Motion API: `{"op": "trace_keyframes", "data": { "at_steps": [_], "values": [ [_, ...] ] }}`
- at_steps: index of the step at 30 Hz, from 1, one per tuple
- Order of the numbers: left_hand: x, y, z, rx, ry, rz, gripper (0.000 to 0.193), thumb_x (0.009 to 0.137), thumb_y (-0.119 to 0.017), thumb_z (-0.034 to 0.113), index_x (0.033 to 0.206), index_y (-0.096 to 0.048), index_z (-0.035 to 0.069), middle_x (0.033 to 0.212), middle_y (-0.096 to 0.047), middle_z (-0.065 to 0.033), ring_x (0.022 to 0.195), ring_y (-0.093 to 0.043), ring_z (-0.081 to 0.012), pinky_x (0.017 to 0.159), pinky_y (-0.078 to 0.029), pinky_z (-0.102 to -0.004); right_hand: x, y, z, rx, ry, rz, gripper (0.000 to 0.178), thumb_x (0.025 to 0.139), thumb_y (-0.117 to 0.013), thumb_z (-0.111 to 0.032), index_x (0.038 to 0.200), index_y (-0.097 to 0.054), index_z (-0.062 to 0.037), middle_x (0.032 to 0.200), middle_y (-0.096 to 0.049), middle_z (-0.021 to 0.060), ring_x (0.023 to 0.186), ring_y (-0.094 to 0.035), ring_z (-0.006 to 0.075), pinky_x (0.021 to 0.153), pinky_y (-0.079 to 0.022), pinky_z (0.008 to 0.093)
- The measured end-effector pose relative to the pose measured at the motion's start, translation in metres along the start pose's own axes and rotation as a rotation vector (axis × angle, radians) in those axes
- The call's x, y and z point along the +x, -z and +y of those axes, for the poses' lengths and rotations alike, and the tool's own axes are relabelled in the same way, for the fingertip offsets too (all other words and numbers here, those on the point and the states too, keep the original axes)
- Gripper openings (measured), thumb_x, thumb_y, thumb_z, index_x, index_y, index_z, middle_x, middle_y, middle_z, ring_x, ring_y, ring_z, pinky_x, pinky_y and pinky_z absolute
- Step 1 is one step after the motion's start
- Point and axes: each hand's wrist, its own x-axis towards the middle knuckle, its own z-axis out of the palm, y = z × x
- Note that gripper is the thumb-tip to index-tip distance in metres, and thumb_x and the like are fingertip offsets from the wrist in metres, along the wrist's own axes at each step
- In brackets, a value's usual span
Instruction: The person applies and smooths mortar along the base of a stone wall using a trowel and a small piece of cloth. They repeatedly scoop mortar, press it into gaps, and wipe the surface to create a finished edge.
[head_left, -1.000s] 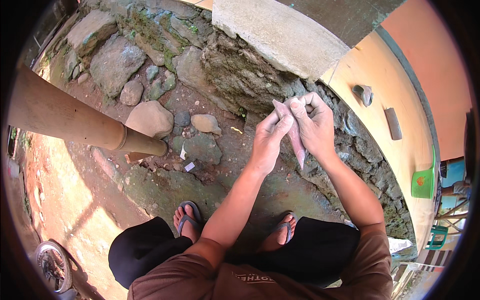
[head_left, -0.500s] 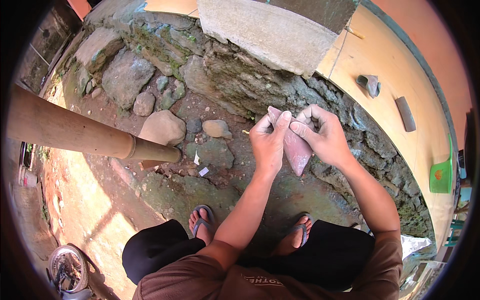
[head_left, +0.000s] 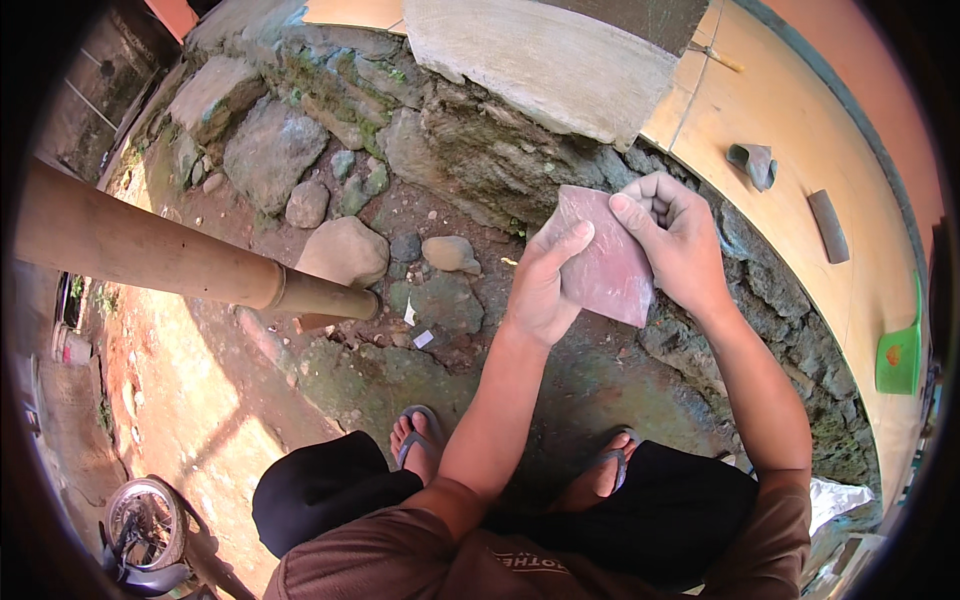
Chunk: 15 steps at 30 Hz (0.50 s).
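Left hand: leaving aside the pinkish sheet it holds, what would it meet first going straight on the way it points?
Past the pinkish sheet, the left hand would probably meet the rough stone wall below the pale slab, though depth is unclear.

A raised ledge of smooth, pale orange-yellow tiles [head_left: 740, 110] curves down the right side, crossed by thin joints. On it lie a slim, yellowish-brown stick-like tool [head_left: 726, 62] near the top, a grey, curled, sheet-like piece [head_left: 752, 165] and, just beyond, a grey, narrow rectangular strip [head_left: 829, 226]. A bright green plastic container [head_left: 898, 362] sits farther along, near the right rim.

Lower, the reddish-brown dirt ground [head_left: 170, 360], partly sunlit, carries a large, rounded tan stone [head_left: 345, 252], a small dark-grey stone [head_left: 406, 248], a smooth brownish-tan stone [head_left: 451, 254], a rounded grey-brown stone [head_left: 307, 204] and a small white rectangular scrap [head_left: 423, 339].
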Motion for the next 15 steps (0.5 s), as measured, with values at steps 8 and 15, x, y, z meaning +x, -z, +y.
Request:
{"op": "trace_keyframes", "data": {
  "at_steps": [8,15],
  "values": [
    [0.02,-0.012,0.049,0.712,-0.796,0.538,0.022,0.105,-0.059,0.014,0.119,-0.064,-0.002,0.107,-0.067,-0.0033,0.094,-0.061,-0.0092,0.082,-0.051,-0.0275,0.022,0.065,0.025,-0.931,0.818,0.603,0.019,0.084,-0.078,-0.011,0.1,-0.068,-0.0101,0.106,-0.069,0.0079,0.097,-0.066,0.0254,0.083,-0.048,0.0375],
    [0.088,-0.011,0.06,1.08,-1.022,0.477,0.021,0.107,-0.052,0.017,0.105,-0.063,-0.001,0.082,-0.053,0.0004,0.073,-0.045,-0.0083,0.065,-0.039,-0.0277,0.022,0.069,0.053,-1.135,0.803,0.354,0.036,0.084,-0.075,-0.015,0.118,-0.064,-0.0151,0.123,-0.062,0.0007,0.111,-0.062,0.0226,0.09,-0.048,0.0393]
  ]
}}
